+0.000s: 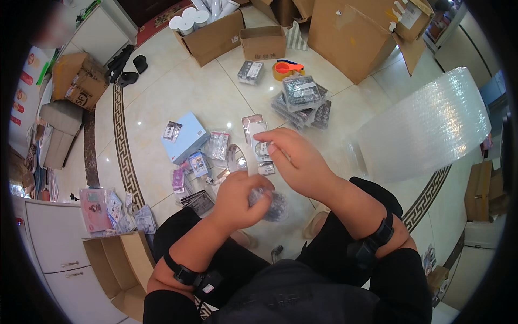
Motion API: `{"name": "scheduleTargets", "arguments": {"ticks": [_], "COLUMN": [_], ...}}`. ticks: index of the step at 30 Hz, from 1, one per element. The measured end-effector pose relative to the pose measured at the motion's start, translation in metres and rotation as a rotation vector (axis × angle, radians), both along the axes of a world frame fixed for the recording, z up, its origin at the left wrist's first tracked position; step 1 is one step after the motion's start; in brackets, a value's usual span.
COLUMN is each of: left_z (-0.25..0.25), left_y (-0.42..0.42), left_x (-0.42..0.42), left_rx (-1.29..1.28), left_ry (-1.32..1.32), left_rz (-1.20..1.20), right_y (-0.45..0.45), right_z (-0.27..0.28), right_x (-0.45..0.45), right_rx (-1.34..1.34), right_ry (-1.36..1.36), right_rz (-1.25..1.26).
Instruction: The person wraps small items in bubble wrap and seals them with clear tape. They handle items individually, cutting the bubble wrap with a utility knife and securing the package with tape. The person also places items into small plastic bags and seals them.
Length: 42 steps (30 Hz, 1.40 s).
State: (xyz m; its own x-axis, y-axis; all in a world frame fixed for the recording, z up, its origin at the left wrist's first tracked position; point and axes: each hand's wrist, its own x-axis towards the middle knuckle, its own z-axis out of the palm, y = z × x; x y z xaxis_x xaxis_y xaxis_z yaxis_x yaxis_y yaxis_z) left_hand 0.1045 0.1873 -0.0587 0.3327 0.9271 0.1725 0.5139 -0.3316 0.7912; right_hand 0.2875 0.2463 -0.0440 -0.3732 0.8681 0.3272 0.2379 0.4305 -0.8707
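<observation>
My left hand (243,200) grips a white roll of tape (251,161), standing on edge above the fingers. The same hand also holds a small bubble-wrapped bundle (277,206) under its thumb; the contents are blurred. My right hand (303,162) is just right of the roll, index finger and thumb pinched together over what looks like the tape's loose end (270,144). Below the hands lie flat plastic-sleeved packets (219,146), a light blue box (186,137) and a small blue printed card pack (198,164).
A large bubble wrap roll (425,125) is at the right. Bagged dark packs (301,95) are stacked ahead, beside a yellow tape roll with an orange dispenser (287,69). Cardboard boxes (344,38) stand at the back; an open carton (121,267) is at the lower left.
</observation>
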Motion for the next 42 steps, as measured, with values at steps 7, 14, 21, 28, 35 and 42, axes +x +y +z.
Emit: {"name": "scheduleTargets", "arguments": {"ticks": [7, 14, 21, 28, 35, 42], "left_z": [-0.007, -0.009, -0.005, -0.013, -0.008, -0.001], "left_y": [-0.007, -0.005, -0.010, -0.010, -0.006, -0.005], "left_x": [-0.002, -0.011, -0.019, -0.016, -0.014, -0.014], "left_rx": [0.125, 0.089, 0.001, 0.032, 0.053, 0.157], "left_ry": [0.149, 0.178, 0.307, 0.413, 0.495, 0.350], "left_rz": [-0.099, -0.123, -0.079, -0.051, -0.029, -0.033], "right_y": [0.006, 0.001, 0.006, -0.002, -0.014, -0.012], "right_z": [-0.013, -0.011, -0.015, -0.011, -0.003, -0.019], "right_x": [-0.002, -0.006, -0.007, -0.020, -0.023, -0.022], "right_rx": [0.229, 0.458, 0.390, 0.693, 0.364, -0.495], "right_ry": [-0.279, -0.692, -0.619, -0.761, -0.872, -0.068], "right_rz": [0.071, -0.084, -0.310, 0.006, 0.068, 0.066]}}
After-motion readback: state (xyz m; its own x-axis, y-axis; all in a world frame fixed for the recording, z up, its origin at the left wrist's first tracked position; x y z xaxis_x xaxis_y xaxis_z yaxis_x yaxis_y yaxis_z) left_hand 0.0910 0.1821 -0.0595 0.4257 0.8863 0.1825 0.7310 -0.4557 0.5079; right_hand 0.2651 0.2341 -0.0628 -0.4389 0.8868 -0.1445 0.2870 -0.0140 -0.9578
